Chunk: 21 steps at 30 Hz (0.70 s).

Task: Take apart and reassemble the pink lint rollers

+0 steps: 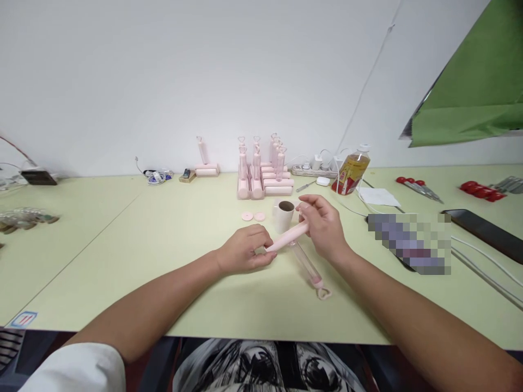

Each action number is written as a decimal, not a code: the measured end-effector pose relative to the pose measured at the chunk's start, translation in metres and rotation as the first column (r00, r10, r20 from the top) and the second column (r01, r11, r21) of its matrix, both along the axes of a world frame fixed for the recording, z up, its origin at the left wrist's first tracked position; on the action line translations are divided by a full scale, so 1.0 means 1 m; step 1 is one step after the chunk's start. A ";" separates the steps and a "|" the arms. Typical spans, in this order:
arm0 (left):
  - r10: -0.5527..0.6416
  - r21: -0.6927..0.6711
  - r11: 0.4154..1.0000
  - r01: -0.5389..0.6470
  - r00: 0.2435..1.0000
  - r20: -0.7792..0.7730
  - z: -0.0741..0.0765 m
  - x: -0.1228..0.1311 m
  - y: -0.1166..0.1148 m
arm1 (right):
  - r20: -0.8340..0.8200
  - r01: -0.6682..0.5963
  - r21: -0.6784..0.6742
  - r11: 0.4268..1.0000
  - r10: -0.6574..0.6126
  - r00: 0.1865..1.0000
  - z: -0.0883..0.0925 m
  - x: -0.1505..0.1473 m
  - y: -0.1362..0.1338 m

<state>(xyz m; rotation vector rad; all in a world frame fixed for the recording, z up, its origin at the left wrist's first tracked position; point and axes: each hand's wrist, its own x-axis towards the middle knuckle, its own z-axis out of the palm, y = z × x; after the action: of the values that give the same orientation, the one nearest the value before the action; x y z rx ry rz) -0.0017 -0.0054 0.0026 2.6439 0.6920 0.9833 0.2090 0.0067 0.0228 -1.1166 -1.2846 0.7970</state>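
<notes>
Between my hands is a pink lint roller point(286, 237), its pale curved head slanting up to the right. My left hand point(248, 247) pinches the lower left end of the head, and my right hand point(322, 224) grips the upper right end. From the head a clear pink handle point(307, 264) points down toward me, ending in a heart-shaped loop point(324, 293). Just behind stands a white roll of sticky paper point(283, 218) with a brown core, upright on the table. Two flat pink round caps point(253, 216) lie left of that roll.
Several assembled pink lint rollers point(257, 185) stand at the back, with another one point(206, 170) farther left. A drink bottle point(350, 171), a power strip point(314, 171) and a screwdriver point(305, 186) are right of them. Red-handled tools point(419, 188) and a black phone point(486, 234) lie farther right.
</notes>
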 end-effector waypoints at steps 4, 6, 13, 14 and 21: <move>0.095 0.207 0.972 -0.110 0.992 0.084 0.006 -0.007 0.000 | -0.070 -0.055 0.118 0.991 0.063 0.996 0.006 0.007 -0.007; 0.142 0.259 0.948 -0.183 0.976 0.168 0.008 -0.011 0.001 | 0.076 -0.203 0.117 0.972 0.195 0.978 0.008 0.009 -0.009; 0.077 -0.186 0.983 -0.009 0.929 0.363 0.015 -0.022 -0.001 | 0.644 -0.472 0.151 0.868 0.276 0.714 0.007 0.011 -0.010; 0.067 -0.344 0.935 0.090 0.906 0.418 0.016 -0.023 -0.001 | 0.653 -0.509 0.170 0.844 0.290 0.699 0.006 0.012 -0.010; 0.072 -0.768 0.550 0.329 0.897 0.437 0.023 -0.022 -0.001 | 0.680 -0.638 0.199 0.744 0.363 0.637 -0.002 0.010 -0.010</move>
<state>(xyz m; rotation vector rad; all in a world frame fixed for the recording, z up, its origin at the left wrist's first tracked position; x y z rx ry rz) -0.0237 -0.0064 0.0257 1.5344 0.6169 0.8368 0.2189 -0.0029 0.0212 -0.6352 -2.2866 0.5115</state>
